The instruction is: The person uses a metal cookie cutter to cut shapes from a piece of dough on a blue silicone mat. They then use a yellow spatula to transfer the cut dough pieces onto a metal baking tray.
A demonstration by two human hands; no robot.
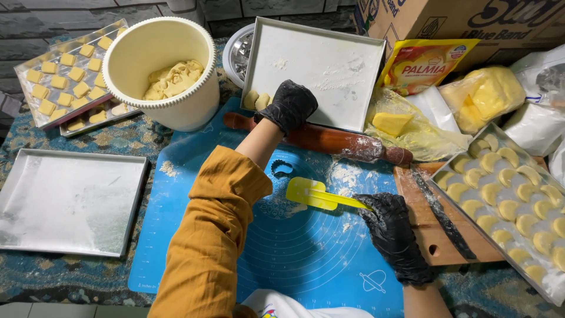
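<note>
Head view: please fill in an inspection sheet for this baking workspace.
Surface: blue silicone mat, floured, on a patterned cloth.
Job's things: yellow scraper; dough pieces at the corner of the floured tray; rolling pin.
Clutter: bucket of dough, tray of square pieces, empty tray, tray of crescents, butter, bags, cardboard box.
Hands: left hand, gloved, setting on the dough pieces; right hand, gloved, holds the scraper.
Cables: nothing seen.
Surroundings: dark brick wall.

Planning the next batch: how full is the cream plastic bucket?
Partly full: the cream plastic bucket holds dough pieces low inside, its walls mostly bare.
</note>
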